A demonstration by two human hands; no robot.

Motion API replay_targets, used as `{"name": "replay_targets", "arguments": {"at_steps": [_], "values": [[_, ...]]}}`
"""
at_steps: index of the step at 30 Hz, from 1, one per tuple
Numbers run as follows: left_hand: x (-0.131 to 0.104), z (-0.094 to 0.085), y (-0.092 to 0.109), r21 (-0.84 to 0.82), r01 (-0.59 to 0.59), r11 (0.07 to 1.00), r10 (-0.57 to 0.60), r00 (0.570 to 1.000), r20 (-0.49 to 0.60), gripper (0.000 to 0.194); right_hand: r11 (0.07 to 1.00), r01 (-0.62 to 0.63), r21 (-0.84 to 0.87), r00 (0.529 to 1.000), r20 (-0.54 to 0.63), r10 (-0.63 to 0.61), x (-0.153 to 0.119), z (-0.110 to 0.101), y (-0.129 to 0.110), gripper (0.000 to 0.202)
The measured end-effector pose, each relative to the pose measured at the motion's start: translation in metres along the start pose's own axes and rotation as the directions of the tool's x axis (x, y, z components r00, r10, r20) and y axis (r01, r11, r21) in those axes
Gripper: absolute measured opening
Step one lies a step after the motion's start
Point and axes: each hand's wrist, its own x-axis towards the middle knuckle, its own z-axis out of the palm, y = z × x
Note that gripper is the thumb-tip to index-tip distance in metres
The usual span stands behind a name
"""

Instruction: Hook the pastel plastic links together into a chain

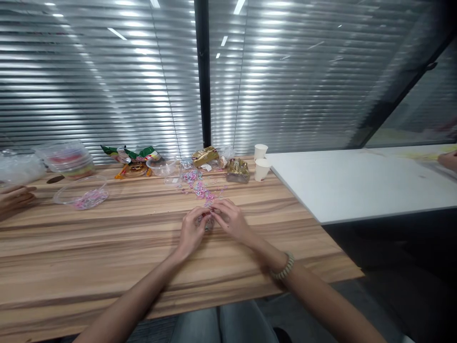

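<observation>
My left hand (193,229) and my right hand (230,220) meet over the front of the wooden table. Both are closed, thumbs and fingertips pinched close together around something too small to make out. Just below the fingertips lies a small, partly see-through item (208,225), mostly covered by my hands. Beyond my fingers a loose trail of small pink, white and bluish pieces (203,190) stretches to a clear open box (186,166). A beaded bracelet (284,267) circles my right wrist.
Gold snack packs (237,170) and two paper cups (262,169) stand at the back. Green snack bags (143,155), stacked plastic tubs (66,159) and a clear bowl of pink pieces (87,199) are left. Other people's hands (16,197) show at both sides. A white table (350,181) adjoins right.
</observation>
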Motion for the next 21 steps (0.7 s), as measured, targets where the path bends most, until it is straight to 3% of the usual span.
{"name": "replay_targets", "arguments": {"at_steps": [8,14,18,21], "values": [[0.005,0.002,-0.001,-0.181,0.196,0.964,-0.201,0.980,-0.010,0.014,0.998,-0.042,0.042,0.998,-0.040,0.044,0.003,0.000,-0.002,0.013],[0.011,-0.001,-0.005,-0.394,0.188,0.900,-0.220,0.975,-0.037,0.027,0.983,-0.133,0.130,0.988,-0.067,0.142,0.005,0.001,-0.007,0.006],[0.011,-0.006,-0.004,-0.440,0.193,0.877,-0.143,0.979,0.143,0.029,0.938,-0.245,0.245,0.966,-0.024,0.259,0.004,0.005,-0.003,0.010],[0.010,-0.007,-0.003,-0.323,0.161,0.933,-0.054,0.947,0.316,0.022,0.879,-0.352,0.322,0.927,-0.011,0.375,0.002,0.009,0.003,0.012]]}}
